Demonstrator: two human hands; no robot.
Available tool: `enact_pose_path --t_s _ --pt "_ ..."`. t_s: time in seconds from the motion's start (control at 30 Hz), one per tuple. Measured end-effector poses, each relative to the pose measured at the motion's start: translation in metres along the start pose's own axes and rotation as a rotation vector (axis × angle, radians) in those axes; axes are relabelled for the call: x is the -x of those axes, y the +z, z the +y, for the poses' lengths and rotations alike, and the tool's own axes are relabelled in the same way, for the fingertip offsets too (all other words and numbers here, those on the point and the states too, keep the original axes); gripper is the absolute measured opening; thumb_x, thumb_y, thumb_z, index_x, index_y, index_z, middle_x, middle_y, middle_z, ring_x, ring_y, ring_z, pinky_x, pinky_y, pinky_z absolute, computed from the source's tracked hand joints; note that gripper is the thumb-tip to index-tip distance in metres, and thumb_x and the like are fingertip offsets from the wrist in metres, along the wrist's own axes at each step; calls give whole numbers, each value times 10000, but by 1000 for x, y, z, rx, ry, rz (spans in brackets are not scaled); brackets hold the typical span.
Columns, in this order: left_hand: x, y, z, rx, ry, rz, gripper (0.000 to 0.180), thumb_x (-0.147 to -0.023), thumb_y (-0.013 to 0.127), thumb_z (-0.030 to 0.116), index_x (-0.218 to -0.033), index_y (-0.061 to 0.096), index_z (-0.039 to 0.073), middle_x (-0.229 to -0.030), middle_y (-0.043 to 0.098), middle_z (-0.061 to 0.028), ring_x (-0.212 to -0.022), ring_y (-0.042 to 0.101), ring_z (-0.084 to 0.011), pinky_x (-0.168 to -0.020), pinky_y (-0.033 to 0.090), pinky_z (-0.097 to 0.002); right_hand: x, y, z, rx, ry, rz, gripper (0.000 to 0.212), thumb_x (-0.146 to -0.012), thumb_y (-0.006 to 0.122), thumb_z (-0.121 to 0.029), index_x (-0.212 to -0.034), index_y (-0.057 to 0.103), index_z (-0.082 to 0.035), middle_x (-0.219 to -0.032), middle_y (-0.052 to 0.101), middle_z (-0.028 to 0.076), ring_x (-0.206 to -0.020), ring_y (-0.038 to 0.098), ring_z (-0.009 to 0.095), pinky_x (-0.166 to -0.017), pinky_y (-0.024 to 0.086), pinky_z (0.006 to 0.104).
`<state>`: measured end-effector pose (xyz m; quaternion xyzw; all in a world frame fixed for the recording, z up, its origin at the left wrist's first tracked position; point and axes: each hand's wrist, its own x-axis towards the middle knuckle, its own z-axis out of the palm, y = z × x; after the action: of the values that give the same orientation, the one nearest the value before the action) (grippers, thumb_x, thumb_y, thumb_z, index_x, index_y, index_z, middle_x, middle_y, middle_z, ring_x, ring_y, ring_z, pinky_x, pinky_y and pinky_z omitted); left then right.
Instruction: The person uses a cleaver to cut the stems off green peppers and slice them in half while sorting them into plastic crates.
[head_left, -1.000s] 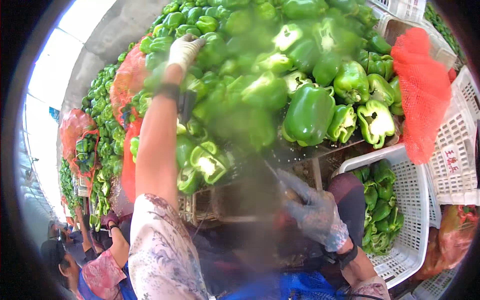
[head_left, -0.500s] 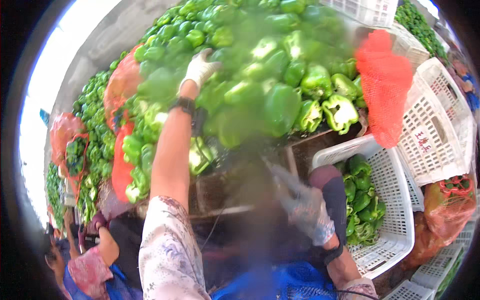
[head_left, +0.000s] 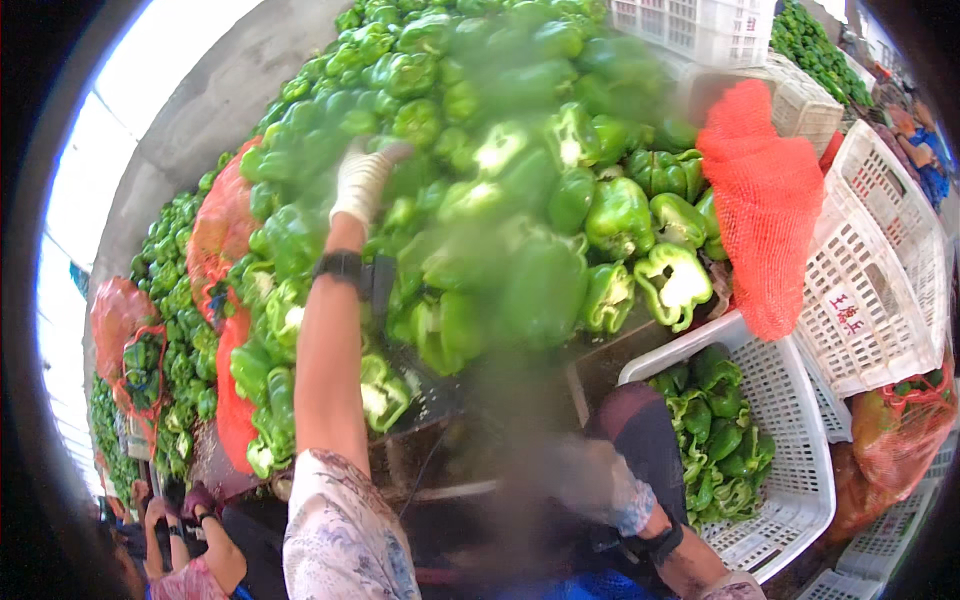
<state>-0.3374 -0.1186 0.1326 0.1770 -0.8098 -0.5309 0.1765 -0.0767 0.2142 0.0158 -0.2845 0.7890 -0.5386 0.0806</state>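
My left hand (head_left: 363, 182), in a whitish glove, reaches far into a large heap of green bell peppers (head_left: 618, 218). Its thumb stands apart from the fingers, which touch the peppers and look open; their tips are blurred. My right hand (head_left: 595, 485), in a pale patterned glove, is low in front of me beside my knee. A hazy smear covers its fingers, so I cannot tell what they hold. Cut pepper halves (head_left: 672, 287) with pale insides lie along the heap's near edge. To the right, a white plastic crate (head_left: 790, 400) holds several green peppers.
A red mesh sack (head_left: 762, 200) drapes over the heap's right end. White crates (head_left: 870, 280) lean behind it, near a filled mesh bag (head_left: 905, 425). Another filled mesh bag (head_left: 222, 235) stands on the left. A co-worker's gloved hand (head_left: 198, 500) shows at lower left.
My left hand has shifted slightly left and down in the picture. My right hand has drawn lower, closer to me, and is more blurred. The whole view has tilted a little.
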Motion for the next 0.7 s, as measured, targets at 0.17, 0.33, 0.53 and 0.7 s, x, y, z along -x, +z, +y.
enact_pose_path --t_s 0.17,0.33,0.53,0.7 --pt "132 -56 -18 386 302 127 599 -791 750 255 -1303 508 59 -1098 632 -133 -946 630 -220 -821 532 -350 -2 21 -7 -68 75 26 502 -913 665 -280 -1386 552 -153 -843 724 80 -637 632 132 -600 535 316" --pt "280 -11 -51 748 154 215 460 -833 692 84 -1262 528 64 -1106 608 -118 -972 592 -212 -853 536 -367 16 15 -4 -206 14 177 490 -946 638 -152 -1419 522 -104 -820 615 -12 -493 482 17 -453 423 189" --pt "333 33 -84 548 20 580 491 -896 700 275 -1258 500 12 -1156 562 -146 -1019 519 -229 -932 446 -349 30 36 -31 -130 86 165 398 -914 648 -130 -1304 587 -86 -1078 650 72 -744 620 163 -637 529 298" --pt "343 25 -89 234 -63 544 397 -984 562 328 -1113 584 -47 -971 609 -152 -857 529 -225 -833 454 -372 28 22 -34 155 99 91 438 -896 652 -253 -1291 595 -74 -1131 672 201 -1042 663 345 -850 568 373"
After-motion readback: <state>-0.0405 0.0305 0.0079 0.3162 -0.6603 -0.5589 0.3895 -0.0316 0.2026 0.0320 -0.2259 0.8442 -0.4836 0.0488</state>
